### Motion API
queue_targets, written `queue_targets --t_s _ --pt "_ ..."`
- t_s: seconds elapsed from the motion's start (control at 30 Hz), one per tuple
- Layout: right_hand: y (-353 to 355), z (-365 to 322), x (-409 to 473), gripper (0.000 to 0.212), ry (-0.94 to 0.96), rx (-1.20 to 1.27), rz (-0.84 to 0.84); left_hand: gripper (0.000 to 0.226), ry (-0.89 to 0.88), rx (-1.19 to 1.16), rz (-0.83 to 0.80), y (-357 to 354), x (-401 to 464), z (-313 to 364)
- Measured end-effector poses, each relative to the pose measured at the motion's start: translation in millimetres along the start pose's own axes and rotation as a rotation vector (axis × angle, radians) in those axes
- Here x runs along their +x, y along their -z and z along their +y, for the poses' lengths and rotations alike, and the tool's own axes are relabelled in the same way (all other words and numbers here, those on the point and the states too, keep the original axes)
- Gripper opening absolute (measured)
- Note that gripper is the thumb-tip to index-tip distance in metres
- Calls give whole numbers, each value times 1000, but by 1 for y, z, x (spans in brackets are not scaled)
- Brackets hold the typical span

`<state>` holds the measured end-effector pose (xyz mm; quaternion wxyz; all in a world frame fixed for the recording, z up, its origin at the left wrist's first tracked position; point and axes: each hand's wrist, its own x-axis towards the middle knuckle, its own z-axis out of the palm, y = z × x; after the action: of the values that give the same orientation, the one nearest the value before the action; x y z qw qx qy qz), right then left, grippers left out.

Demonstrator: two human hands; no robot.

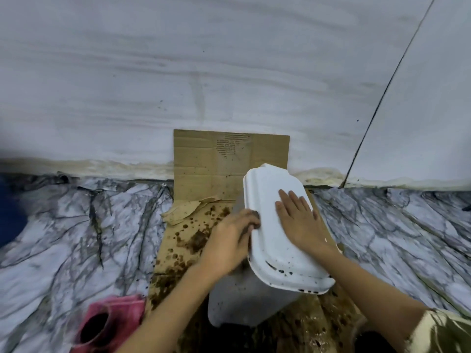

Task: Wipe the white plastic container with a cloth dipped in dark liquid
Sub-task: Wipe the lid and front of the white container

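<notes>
A pale grey-white wall (pixel 178 72) with faint horizontal streaks is seen above a white marble-patterned floor with dark grey veins (pixel 63 238). Along the foot of that wall a yellowish, stained seam (pixel 89 165) is visible. To the right, the wall is crossed by a thin dark diagonal line (pixel 390 90), possibly a panel joint. The light is soft and even. At the far left, below the wall, a blurred dark blue shape (pixel 10 212) cannot be identified.

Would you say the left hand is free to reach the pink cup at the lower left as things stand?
Probably yes: the pink cup sits uncovered beside the left forearm. But the left hand is gripping the white container's edge, seemingly with a dark cloth, and must let go first.
</notes>
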<state>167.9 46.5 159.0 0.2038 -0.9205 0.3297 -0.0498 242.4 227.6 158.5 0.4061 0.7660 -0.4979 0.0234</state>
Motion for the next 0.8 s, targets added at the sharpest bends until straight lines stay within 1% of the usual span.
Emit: queue_targets --t_s 0.1,0.2,0.27,0.33,0.43,0.47,0.5,0.57,0.73,0.8 --pt "1 2 -5 52 -7 -10 -3 22 -63 -43 35 -1 -53 17" --pt "2 -2 -7 52 -5 5 -2 24 -47 -57 57 -4 -77 19" --pt "3 -5 -7 52 -3 3 3 23 -5 -93 63 -2 -75 19" --pt "5 -6 -7 52 -9 -4 -4 22 99 -201 66 3 -56 17" --pt "6 -9 -9 52 -13 -14 -12 23 368 -347 71 7 -21 11" --pt "5 -9 -10 52 -14 -12 -9 24 413 -358 86 6 -17 10" --pt "4 -10 -10 52 -14 -10 -5 24 421 -350 100 6 -19 12" --pt "3 -10 -9 52 -14 -13 2 25 377 -313 115 6 -36 20" --pt "-2 -15 -6 52 -5 -36 20 25 187 -147 175 2 -83 27" --pt "-5 -20 -6 52 13 -37 33 24 159 -83 165 5 -86 23"
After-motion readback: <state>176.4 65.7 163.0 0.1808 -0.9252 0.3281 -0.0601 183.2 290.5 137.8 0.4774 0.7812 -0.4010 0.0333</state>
